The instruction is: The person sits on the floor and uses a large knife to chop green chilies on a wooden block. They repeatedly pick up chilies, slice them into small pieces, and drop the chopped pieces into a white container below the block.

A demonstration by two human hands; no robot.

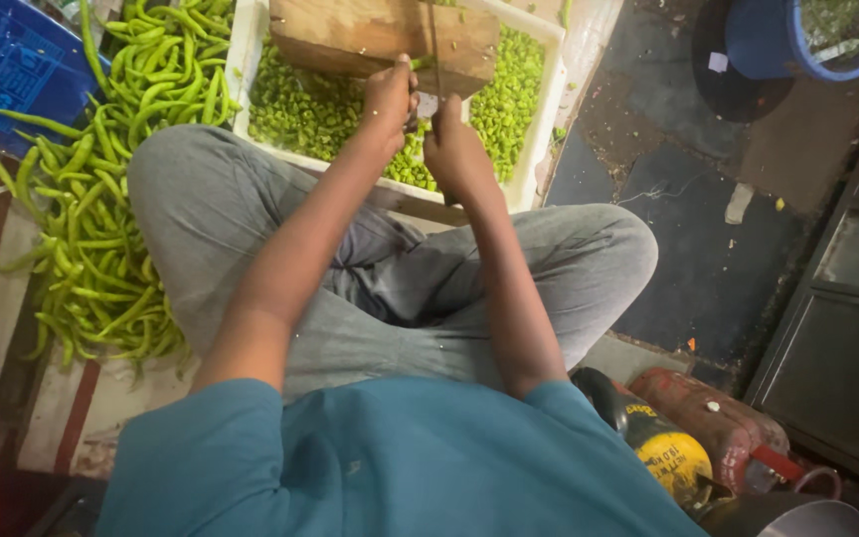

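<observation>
Over the white tray (247, 60) of chopped green pieces, the left hand (390, 99) pinches a green chilli (420, 64) against the upright blade (435, 50), the right hand (454, 149) has its fingers curled together.

single head view only, worn on the person, looking steeply down and slightly forward over the teal shirt (400, 462) and crossed legs (400, 268). close range: forearms fill the centre, hands sit near the top edge at the white tray (539, 149). frame reaches the chilli pile (101, 199) on the left, dark floor (708, 229) and cabinet (847, 328) on the right. no second view, so nothing shared.
</observation>
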